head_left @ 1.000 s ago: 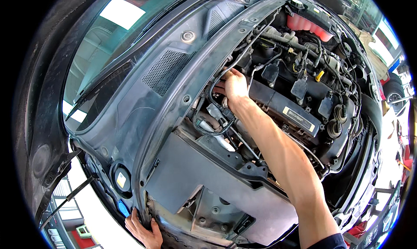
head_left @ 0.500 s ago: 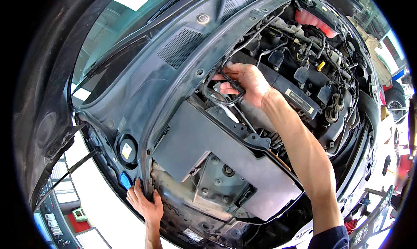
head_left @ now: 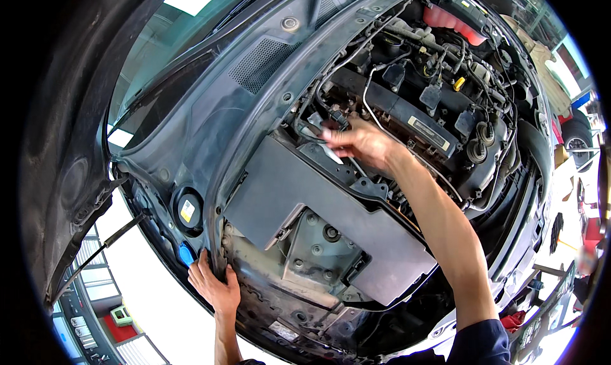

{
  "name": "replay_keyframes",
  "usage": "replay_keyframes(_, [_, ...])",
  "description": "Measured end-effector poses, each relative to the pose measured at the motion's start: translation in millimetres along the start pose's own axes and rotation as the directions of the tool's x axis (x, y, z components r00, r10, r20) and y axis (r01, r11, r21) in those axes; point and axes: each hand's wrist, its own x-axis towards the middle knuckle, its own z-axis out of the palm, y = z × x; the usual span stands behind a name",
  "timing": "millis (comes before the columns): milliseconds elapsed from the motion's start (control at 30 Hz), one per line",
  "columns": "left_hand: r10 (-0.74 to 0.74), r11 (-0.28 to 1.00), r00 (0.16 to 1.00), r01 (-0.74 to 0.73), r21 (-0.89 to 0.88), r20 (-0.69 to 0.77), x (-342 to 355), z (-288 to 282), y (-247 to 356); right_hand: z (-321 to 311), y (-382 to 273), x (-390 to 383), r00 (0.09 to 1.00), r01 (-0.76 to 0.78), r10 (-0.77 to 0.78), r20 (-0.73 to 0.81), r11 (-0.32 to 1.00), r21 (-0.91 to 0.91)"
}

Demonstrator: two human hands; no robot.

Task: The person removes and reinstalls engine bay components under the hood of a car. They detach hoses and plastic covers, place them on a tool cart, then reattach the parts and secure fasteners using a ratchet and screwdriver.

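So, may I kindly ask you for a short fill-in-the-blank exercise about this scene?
1. The left hand rests near a small cap coloured ____.
2. The hand nearer to the yellow handle is the ____ one.
3. The pale green box sits on a surface coloured ____.
Missing words: blue; right; red.

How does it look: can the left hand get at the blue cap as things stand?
Likely yes. The blue cap sits right by the fingertips of the left hand, and nothing visible blocks the short way between. Whether they already touch is hard to tell.
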Motion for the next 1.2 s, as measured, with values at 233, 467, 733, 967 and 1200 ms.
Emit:
replay_keyframes(233, [0.051, 0.999, 0.998, -0.051, 0.008, -0.029, 1.3, -6.2, 31.7, -21.3, -10.6, -39.1, 0.997, 0.014, -0.049, -0.053, 0.855, -0.518])
replay_keyframes(467, [0.038, 0.999, 0.999, -0.038, 0.037, -0.002, -31.5, -48.2, 61.1, -41.2, -42.4, -223.2, 0.952, -0.058, -0.170, -0.256, 0.720, -0.692])
replay_keyframes(733, [0.071, 0.996, 0.969, -0.056, -0.068, 0.236, -113.1, -149.5, 81.5, -34.8, 90.9, -665.5, 0.604, -0.052, -0.399, -0.691, 0.845, -0.533])
replay_keyframes(967, [0.136, 0.989, 0.983, -0.141, 0.034, 0.121, -235.5, -255.4, 206.8, -27.9, 325.2, -1001.3, 0.190, -0.031, -0.034, -0.981, 0.999, -0.040])
replay_keyframes(1200, [0.561, 0.721, 0.817, -0.402, -0.565, 0.135, -483.1, -319.0, 463.0, -89.6, 374.0, -1209.3, 0.274, -0.031, -0.028, -0.961, 0.999, -0.038])
